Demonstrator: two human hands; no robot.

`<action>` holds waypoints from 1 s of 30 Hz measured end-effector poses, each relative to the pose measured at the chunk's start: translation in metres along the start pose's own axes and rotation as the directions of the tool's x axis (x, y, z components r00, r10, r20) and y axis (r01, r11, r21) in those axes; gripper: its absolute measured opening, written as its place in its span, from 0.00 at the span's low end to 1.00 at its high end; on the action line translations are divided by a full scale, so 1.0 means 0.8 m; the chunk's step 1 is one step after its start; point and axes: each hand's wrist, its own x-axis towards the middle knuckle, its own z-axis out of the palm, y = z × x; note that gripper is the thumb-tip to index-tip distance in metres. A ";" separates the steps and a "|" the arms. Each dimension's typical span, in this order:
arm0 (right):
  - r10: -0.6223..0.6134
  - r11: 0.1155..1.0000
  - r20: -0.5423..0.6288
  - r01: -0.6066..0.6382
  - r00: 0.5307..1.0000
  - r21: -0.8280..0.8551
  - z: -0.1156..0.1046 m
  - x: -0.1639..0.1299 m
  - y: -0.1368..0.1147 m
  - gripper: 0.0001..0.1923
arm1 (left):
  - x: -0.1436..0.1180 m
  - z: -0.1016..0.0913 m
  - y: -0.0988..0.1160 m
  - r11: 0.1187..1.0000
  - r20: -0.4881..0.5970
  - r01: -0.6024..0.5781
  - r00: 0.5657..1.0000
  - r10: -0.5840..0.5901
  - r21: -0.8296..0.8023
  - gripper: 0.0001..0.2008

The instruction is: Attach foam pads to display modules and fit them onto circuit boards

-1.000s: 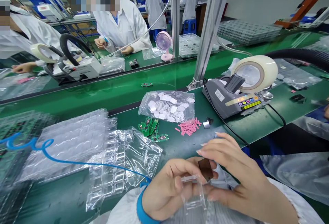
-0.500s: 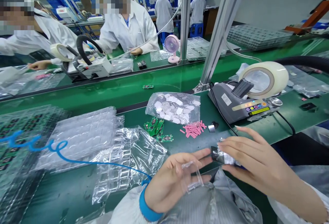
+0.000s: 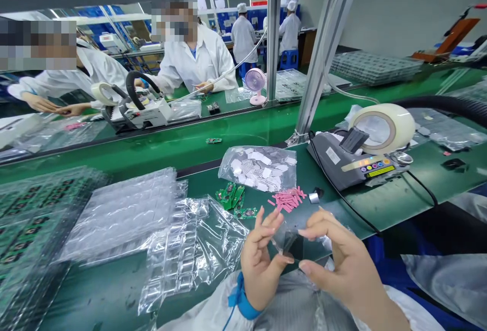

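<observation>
My left hand (image 3: 262,257) and my right hand (image 3: 340,260) meet just above the table's near edge. Between their fingertips they pinch a small dark part in a clear plastic wrap (image 3: 289,242). A blue wrist strap (image 3: 240,298) circles my left wrist. Just beyond the hands lie several green circuit boards (image 3: 234,200), a heap of pink strips (image 3: 288,198) and a small silver piece (image 3: 314,197). A clear bag of white squares (image 3: 259,168) sits behind them.
Crumpled clear blister trays (image 3: 178,242) and a stack of clear trays (image 3: 125,209) lie left. A grey tape dispenser (image 3: 353,156) with a large tape roll (image 3: 382,125) stands right. Across the green conveyor (image 3: 236,133), people in white coats work; a pink fan (image 3: 255,83) stands there.
The hands have come together and risen slightly. The dark part, held out to the right half a second ago, now sits between both hands' fingertips. The camera has tilted up.
</observation>
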 end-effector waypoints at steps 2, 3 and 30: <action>-0.011 1.000 -0.005 0.011 1.000 -0.008 0.004 0.000 0.001 0.09 | -0.002 0.000 0.002 0.999 0.012 -0.029 1.000 0.028 0.025 0.18; -0.002 1.000 -0.001 0.002 1.000 -0.007 0.005 0.000 0.001 0.09 | -0.002 0.001 0.003 0.999 0.024 -0.032 0.999 0.031 0.032 0.18; 0.281 0.863 0.146 -0.183 0.949 -0.472 -0.001 -0.008 0.100 0.08 | 0.001 -0.019 0.005 0.426 0.153 0.641 0.649 -0.746 -0.639 0.10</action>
